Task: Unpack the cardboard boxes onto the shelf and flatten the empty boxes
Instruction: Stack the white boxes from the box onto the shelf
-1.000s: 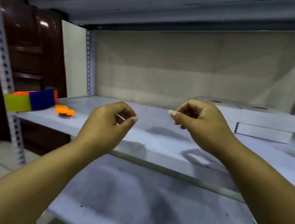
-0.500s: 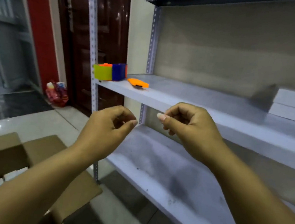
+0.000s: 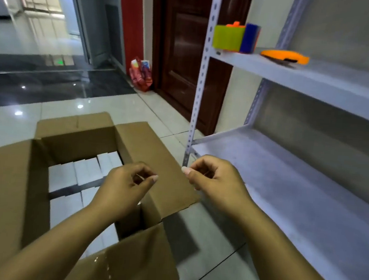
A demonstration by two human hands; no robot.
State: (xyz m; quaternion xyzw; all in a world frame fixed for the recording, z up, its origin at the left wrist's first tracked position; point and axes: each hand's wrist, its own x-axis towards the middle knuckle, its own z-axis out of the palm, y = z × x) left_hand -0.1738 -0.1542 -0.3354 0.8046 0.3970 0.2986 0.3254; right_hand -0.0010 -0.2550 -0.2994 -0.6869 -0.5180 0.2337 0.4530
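Observation:
An open brown cardboard box point(image 3: 12, 183) stands on the tiled floor at lower left, its flaps spread outward. Several small white boxes point(image 3: 75, 175) lie packed inside it. My left hand point(image 3: 125, 188) hovers over the box's right side, fingers loosely curled, holding nothing. My right hand point(image 3: 215, 182) hangs beside it above the right flap, fingers also loosely curled and empty. The grey metal shelf point(image 3: 308, 195) stands to the right, with its lower board bare next to my right hand.
On the upper shelf board point(image 3: 318, 78) sit a green and blue block point(image 3: 234, 39) and an orange tool point(image 3: 284, 56). A dark wooden door point(image 3: 188, 39) and a red bag point(image 3: 141, 75) are behind the box. Glossy floor tiles point(image 3: 27, 94) stretch to the left.
The view has swung down and left from the shelf to the open cardboard box on the floor. Both hands kept the same loosely curled pose and now hang over the box.

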